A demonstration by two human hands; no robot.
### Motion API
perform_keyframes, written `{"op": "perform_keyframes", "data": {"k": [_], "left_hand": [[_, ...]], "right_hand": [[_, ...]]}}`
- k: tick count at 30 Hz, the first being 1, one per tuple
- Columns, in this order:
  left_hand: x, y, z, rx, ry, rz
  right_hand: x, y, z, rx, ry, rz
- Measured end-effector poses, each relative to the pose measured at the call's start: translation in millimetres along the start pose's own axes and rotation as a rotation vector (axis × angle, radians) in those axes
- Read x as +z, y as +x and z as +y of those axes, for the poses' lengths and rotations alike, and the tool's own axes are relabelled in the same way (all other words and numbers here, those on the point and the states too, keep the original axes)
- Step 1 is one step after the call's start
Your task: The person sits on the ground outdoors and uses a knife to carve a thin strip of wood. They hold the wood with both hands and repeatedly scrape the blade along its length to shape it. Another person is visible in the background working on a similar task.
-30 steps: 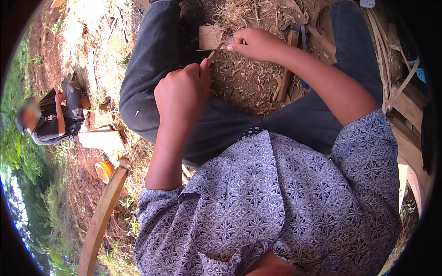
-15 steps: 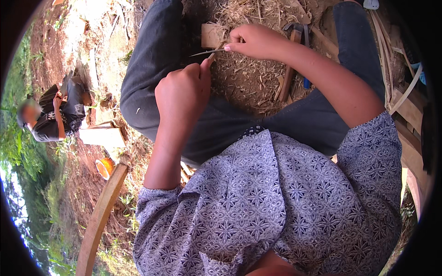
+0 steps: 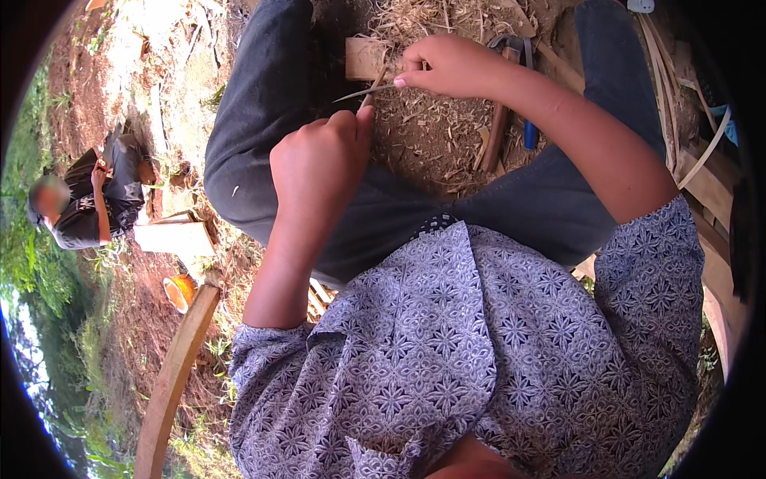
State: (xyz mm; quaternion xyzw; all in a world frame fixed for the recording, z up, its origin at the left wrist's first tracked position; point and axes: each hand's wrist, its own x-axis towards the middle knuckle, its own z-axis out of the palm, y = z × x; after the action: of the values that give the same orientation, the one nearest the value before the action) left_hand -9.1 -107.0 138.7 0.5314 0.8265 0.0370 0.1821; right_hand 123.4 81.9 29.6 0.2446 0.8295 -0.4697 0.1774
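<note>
My left hand (image 3: 319, 164) is closed in a fist around a thin wooden sliver (image 3: 375, 80), thumb on top. A slim knife blade (image 3: 363, 93) lies across the sliver's tip, and my right hand (image 3: 447, 64) pinches that blade at its right end. Both hands hover between my knees, over ground strewn with straw and wood shavings (image 3: 435, 136). A small wooden block (image 3: 363, 57) lies just beyond the sliver.
A wooden stick and a blue-handled tool (image 3: 528, 132) lie on the shavings by my right leg. Bamboo strips (image 3: 702, 160) pile at the right. A curved wooden plank (image 3: 171, 375) sits lower left. Another person (image 3: 92, 199) crouches at left near a pale box (image 3: 175, 238) and an orange bowl (image 3: 179, 291).
Both hands have stayed together on the sliver and blade, shifting only slightly. The person at left has changed posture a little.
</note>
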Motion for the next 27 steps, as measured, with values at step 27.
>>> {"op": "perform_keyframes", "data": {"k": [27], "left_hand": [[-1, 3, 0, 0.081, 0.052, 0.033]], "right_hand": [[3, -11, -1, -0.006, -0.006, 0.040]]}}
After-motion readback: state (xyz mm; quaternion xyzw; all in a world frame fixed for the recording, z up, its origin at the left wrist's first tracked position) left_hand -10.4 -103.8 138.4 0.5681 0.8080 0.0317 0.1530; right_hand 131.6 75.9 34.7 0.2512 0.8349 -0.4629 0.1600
